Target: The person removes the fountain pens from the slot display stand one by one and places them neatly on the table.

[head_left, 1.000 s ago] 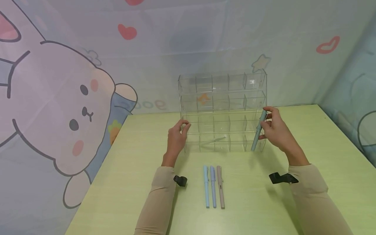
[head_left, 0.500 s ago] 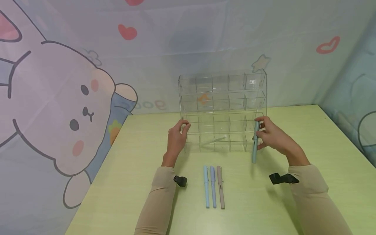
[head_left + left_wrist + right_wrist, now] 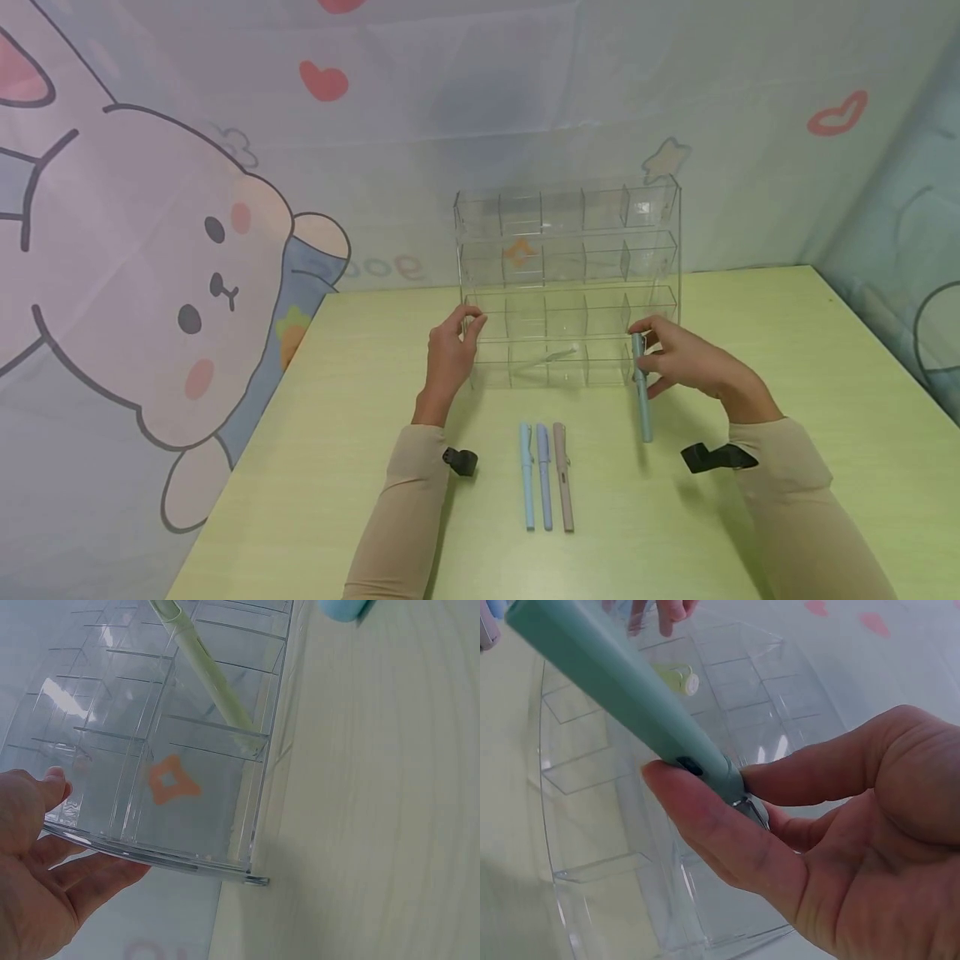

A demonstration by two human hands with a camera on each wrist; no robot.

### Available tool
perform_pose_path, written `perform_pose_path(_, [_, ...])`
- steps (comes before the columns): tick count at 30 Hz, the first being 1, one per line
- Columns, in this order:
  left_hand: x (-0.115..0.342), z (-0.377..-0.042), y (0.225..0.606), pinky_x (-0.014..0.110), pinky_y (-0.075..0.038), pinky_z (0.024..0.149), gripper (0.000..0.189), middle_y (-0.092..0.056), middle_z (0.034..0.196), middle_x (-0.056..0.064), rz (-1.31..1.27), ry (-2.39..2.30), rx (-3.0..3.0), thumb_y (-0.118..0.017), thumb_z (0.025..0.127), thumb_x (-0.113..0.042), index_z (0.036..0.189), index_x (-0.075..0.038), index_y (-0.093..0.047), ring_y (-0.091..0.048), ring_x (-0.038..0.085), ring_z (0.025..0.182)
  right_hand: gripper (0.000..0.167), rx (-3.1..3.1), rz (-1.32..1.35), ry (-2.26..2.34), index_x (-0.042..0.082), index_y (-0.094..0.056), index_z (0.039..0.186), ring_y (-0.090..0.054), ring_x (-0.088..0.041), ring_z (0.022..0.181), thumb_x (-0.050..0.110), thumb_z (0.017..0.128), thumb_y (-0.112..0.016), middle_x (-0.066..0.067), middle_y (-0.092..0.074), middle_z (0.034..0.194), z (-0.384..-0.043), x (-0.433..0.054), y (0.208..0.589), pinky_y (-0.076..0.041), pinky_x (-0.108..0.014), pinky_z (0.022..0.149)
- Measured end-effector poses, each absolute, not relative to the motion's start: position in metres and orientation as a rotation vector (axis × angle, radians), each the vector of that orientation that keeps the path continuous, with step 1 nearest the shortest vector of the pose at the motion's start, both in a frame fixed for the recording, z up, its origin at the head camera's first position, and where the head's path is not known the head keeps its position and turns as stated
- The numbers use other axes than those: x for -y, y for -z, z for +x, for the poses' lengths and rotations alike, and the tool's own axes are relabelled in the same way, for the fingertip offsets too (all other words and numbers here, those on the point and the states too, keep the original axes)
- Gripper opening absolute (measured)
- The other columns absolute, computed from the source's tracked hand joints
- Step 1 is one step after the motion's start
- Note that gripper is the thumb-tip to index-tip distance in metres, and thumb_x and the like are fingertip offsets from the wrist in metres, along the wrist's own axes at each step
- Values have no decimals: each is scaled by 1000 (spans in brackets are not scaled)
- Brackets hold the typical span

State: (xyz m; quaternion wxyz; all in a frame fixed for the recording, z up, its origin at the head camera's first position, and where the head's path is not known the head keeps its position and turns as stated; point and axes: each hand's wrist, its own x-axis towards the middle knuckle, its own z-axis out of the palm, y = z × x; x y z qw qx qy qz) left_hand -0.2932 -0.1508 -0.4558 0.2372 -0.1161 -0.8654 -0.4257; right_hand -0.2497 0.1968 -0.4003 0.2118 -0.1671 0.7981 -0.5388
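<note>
A clear acrylic pen organizer, stepped in several rows of compartments, stands at the back of the table. At its left side my left hand holds the side wall, thumb inside and fingers outside in the left wrist view. My right hand pinches a teal-green pen in front of the organizer's lower right corner. The pen's lower end points down toward the table, and its clip shows by my fingers. A pale green pen leans inside the bottom row of the organizer.
On the table in front lie three pens side by side: a light blue pen, a periwinkle pen and a taupe pen. Behind the organizer hangs a cartoon-printed cloth. The pale yellow-green table extends to both sides.
My right hand has moved down and left, carrying the teal-green pen from the organizer's right side toward its lower front, and the pen has turned more upright. My left hand has stayed put.
</note>
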Motion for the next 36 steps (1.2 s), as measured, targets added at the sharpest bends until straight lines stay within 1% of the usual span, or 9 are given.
perform_pose_path(7, [151,-294,457,27,-23,45,22,-35,54,3,-318,1163,2381,-59,103,-28,110,-9,-69,-23,10,49,50,-2172,-469,1449,-14,-27,141,-63,-31,95,-4,98,-52,-36,-33,132,-248,-190,405,-58,-45,76])
perform_pose_path(10, [152,-295,458,27,-23,45,23,-35,54,4,-315,1163,2388,-59,103,-29,111,-10,-69,-23,11,48,50,-2162,-471,1424,-14,-30,140,-63,-31,95,-4,97,-54,-35,-34,132,-248,-189,408,-58,-44,76])
perform_pose_path(12, [152,-295,458,27,-22,45,23,-35,54,5,-315,1164,2393,-59,103,-29,111,-10,-69,-23,11,48,51,-2156,-468,1414,-15,-30,139,-63,-31,94,-5,96,-56,-36,-34,133,-248,-188,409,-58,-44,77])
perform_pose_path(17, [152,-295,458,28,-22,45,24,-36,56,8,-320,1164,2389,-58,104,-30,111,-10,-69,-22,11,47,54,-2140,-456,1398,-18,-33,137,-65,-30,89,-4,93,-62,-35,-38,130,-250,-183,413,-58,-43,77])
perform_pose_path(20, [152,-295,458,28,-23,46,24,-36,57,6,-313,1167,2389,-58,104,-31,111,-10,-69,-24,12,48,56,-2136,-455,1384,-18,-36,135,-66,-29,86,-4,91,-66,-34,-40,127,-251,-178,418,-58,-42,77])
perform_pose_path(25, [152,-296,459,28,-25,46,22,-35,56,1,-291,1171,2399,-58,104,-31,111,-13,-69,-26,12,50,55,-2123,-433,1370,-18,-38,133,-68,-28,83,-4,89,-68,-34,-41,129,-253,-172,425,-58,-42,77])
perform_pose_path(28, [152,-296,459,28,-24,46,22,-36,54,2,-291,1166,2400,-59,103,-31,111,-13,-69,-26,13,50,55,-2106,-426,1377,-19,-38,131,-69,-29,82,-4,88,-69,-33,-46,121,-253,-169,427,-58,-42,77])
perform_pose_path(32, [152,-296,459,29,-24,47,23,-36,54,4,-300,1155,2393,-59,103,-30,111,-11,-69,-26,12,50,54,-2084,-421,1389,-21,-38,129,-70,-29,82,-5,88,-69,-26,-53,105,-253,-167,428,-58,-42,77])
perform_pose_path(36, [152,-296,459,28,-24,46,22,-36,53,5,-304,1159,2390,-59,103,-30,111,-12,-69,-25,12,49,53,-2068,-431,1386,-22,-38,129,-70,-29,81,-7,88,-69,-22,-54,100,-252,-162,431,-58,-42,77])
